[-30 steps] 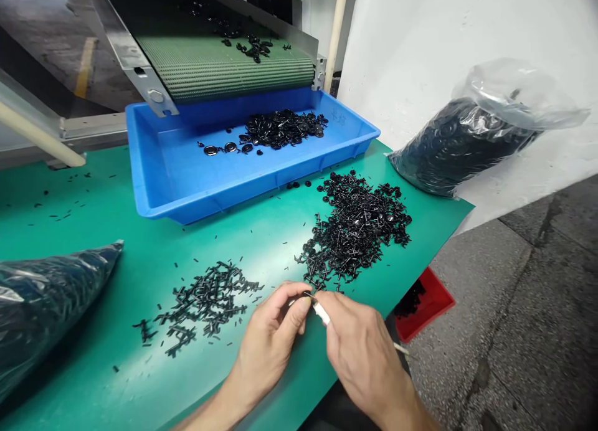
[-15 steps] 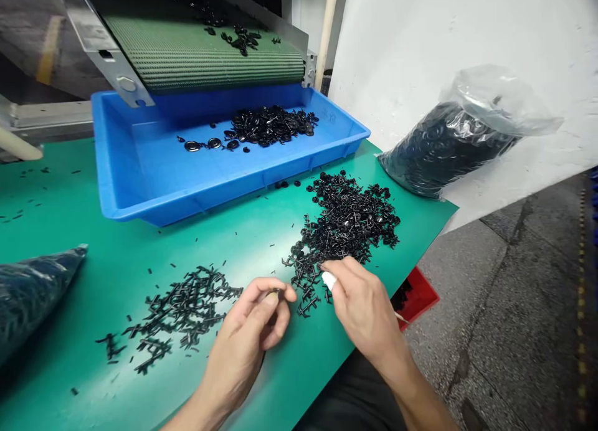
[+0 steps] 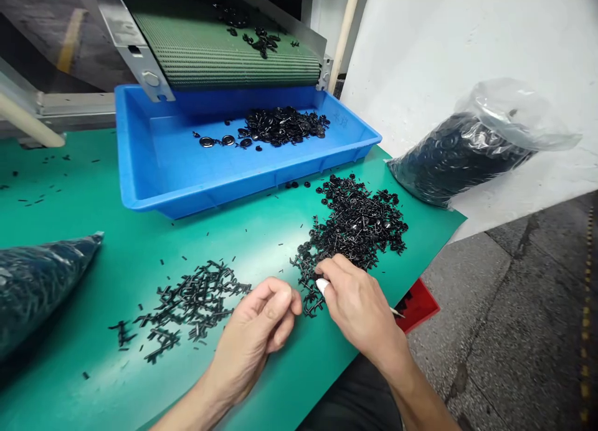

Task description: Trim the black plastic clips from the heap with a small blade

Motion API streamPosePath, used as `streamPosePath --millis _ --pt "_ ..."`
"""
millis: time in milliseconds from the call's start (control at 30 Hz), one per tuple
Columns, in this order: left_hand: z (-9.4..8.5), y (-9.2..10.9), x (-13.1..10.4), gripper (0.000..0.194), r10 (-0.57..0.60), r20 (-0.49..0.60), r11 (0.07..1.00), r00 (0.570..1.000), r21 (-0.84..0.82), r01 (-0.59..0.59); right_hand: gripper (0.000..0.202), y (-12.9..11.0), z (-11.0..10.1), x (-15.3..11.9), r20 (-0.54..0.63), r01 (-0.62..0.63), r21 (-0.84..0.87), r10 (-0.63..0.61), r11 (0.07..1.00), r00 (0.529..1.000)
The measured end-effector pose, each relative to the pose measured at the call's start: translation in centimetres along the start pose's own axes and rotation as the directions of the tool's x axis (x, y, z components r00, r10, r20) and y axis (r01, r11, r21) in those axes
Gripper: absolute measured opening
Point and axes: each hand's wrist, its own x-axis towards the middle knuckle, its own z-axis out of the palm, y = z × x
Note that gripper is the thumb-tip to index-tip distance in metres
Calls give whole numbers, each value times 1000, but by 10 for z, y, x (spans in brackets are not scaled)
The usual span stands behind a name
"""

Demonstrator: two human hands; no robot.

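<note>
My left hand [image 3: 261, 328] is closed above the green table, thumb pressed against the curled index finger. Whatever it pinches is hidden. My right hand [image 3: 357, 303] is closed at the near edge of a heap of small black plastic parts [image 3: 359, 222], its fingertips bent down into them. A white covering [image 3: 322, 285] wraps the thumb tip. What those fingers pinch cannot be made out. Left of my left hand lies a looser pile of black branched plastic pieces [image 3: 196, 300].
A blue tray [image 3: 261, 179] holding black round parts stands under the green conveyor belt [image 3: 224, 57]. Filled plastic bags lie at the left [image 3: 42, 281] and lean on the wall at the right [image 3: 458, 151]. A red bin [image 3: 423, 306] sits below the table edge.
The view has shifted slightly, moving the scene to the right. The small dark piece seen between my left thumb and index finger is now hidden. My right hand stays at the heap's edge.
</note>
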Motion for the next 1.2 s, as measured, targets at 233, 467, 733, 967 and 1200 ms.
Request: streamPosePath --millis 233,467,733,967,1200 --pt "1 4 2 21 -2 6 997 1000 -78 2 18 -4 -2 8 50 9 -82 -5 997 999" --pt "2 3 2 27 -5 31 1000 1000 -24 6 24 4 8 -1 -76 -20 120 29 993 997" --pt "5 0 2 25 23 -14 998 1000 58 -22 29 3 6 -6 -118 36 392 11 919 993" --pt "5 -2 0 30 31 35 991 999 131 -35 28 -10 5 -15 -152 76 582 17 810 988" --pt "-1 -4 2 25 14 52 999 999 33 -16 35 -18 11 -19 -189 119 627 2 770 982"
